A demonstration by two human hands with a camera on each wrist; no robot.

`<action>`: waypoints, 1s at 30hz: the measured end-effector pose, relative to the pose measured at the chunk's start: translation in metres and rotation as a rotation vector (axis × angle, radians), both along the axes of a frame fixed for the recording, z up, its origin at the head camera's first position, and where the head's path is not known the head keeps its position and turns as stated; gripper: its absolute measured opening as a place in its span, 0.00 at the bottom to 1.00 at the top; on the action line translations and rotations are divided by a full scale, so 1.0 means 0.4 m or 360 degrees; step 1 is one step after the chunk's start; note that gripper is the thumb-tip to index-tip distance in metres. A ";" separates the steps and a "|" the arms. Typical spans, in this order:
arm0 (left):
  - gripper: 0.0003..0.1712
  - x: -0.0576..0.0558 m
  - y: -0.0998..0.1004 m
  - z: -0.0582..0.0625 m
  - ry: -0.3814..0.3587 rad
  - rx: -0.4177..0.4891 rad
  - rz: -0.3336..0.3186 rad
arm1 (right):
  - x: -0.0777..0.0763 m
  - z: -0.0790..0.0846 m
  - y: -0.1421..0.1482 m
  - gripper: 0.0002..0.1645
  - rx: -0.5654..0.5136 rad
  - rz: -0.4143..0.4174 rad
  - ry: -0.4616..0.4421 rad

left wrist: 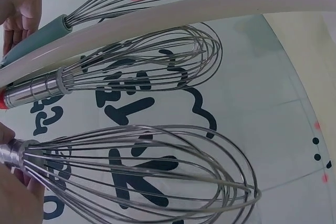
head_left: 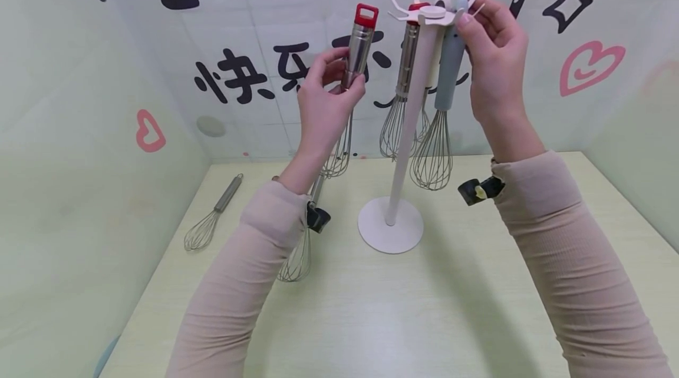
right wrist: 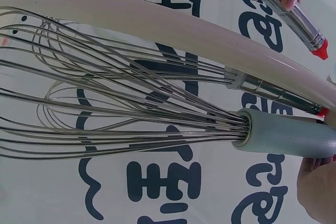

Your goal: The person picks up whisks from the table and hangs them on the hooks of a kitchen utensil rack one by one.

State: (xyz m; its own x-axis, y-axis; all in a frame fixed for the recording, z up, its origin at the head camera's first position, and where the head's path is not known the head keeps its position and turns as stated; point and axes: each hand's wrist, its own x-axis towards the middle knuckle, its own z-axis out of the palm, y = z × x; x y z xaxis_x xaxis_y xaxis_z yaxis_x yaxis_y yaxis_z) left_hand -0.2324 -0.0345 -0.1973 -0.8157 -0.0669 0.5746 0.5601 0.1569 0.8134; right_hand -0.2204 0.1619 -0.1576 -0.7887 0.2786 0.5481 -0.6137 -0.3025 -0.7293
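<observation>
My left hand (head_left: 329,86) grips a steel-handled whisk (head_left: 359,51) with a red loop at its end, held upright with its wires (left wrist: 157,171) down. This whisk is apart from the white rack's post (head_left: 414,112), to its left. At the top of the rack, my right hand (head_left: 498,51) pinches the upper end of a light-blue-handled whisk (head_left: 450,68) beside the hooks (head_left: 458,14). Its wires (right wrist: 131,114) hang below. Another red-ended steel whisk (head_left: 407,62) hangs from the rack, and a cream-handled whisk (head_left: 436,62) shows partly behind the blue one.
The rack's round white base (head_left: 391,236) stands on the pale wooden table (head_left: 371,319). A small steel whisk (head_left: 212,219) lies at the left. Another whisk (head_left: 299,260) lies partly hidden under my left forearm. Behind the table hangs a white cloth (head_left: 254,124) with black writing.
</observation>
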 end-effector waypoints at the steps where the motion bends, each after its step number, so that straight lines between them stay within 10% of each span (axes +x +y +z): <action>1: 0.25 0.000 0.001 0.002 -0.0002 -0.0001 -0.0009 | 0.000 0.000 0.000 0.13 -0.0003 0.0000 0.0000; 30: 0.27 -0.016 0.023 0.016 0.0125 -0.0152 -0.0128 | -0.001 -0.001 0.001 0.15 0.0003 -0.0007 -0.0005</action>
State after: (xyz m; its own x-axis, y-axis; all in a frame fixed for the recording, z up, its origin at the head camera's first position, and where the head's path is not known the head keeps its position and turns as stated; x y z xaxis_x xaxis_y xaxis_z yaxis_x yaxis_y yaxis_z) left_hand -0.2387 -0.0254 -0.1909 -0.7683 0.0548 0.6377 0.6356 0.1833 0.7500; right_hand -0.2209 0.1622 -0.1581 -0.7893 0.2811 0.5459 -0.6125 -0.2982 -0.7320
